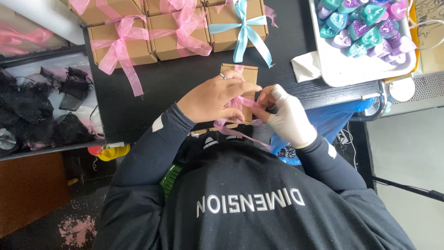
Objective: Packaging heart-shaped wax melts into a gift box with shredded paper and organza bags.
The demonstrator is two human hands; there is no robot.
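Head view shows both hands at the centre of a black table (157, 88), working on a small brown cardboard box (245, 74). The left hand (215, 99), bare and with a ring, lies over the box and its fingers are closed on a thin pink ribbon (240, 134) that goes around the box. The right hand (289, 115), in a white glove, pinches the same ribbon just at 3 o'clock from the box. At 12 o'clock stand finished boxes with pink bows (152, 37) and one with a blue bow (240, 23). At 1 o'clock a white tray (351, 74) holds heart-shaped pieces (365, 23) in teal and purple.
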